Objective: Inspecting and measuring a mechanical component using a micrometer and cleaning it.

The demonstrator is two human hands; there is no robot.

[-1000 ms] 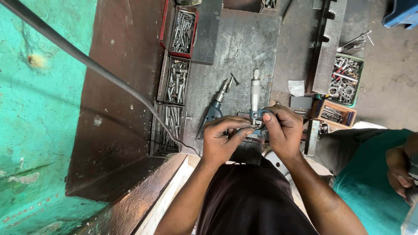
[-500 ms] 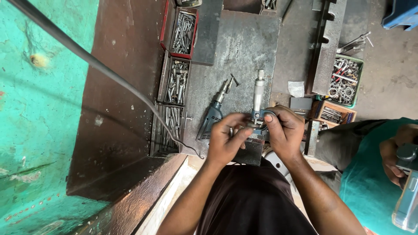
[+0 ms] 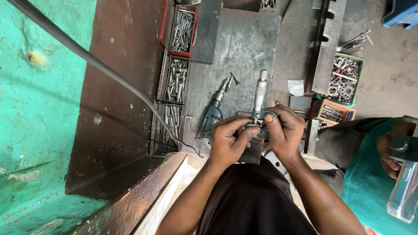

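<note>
A micrometer (image 3: pixel 260 98) with a blue frame and a long silver barrel sits between the two hands, its barrel pointing away from them over the grey metal plate (image 3: pixel 244 48). The right hand (image 3: pixel 285 132) closes its thumb and fingers on the frame, while the left hand (image 3: pixel 226 141) pinches a small metal part (image 3: pixel 251 126) at the micrometer's jaws. An electric drill (image 3: pixel 212 115) lies just beyond the left hand, trays of bolts (image 3: pixel 176 80) farther left, and another person's hand (image 3: pixel 387 150) holds a device well off to the right.
</note>
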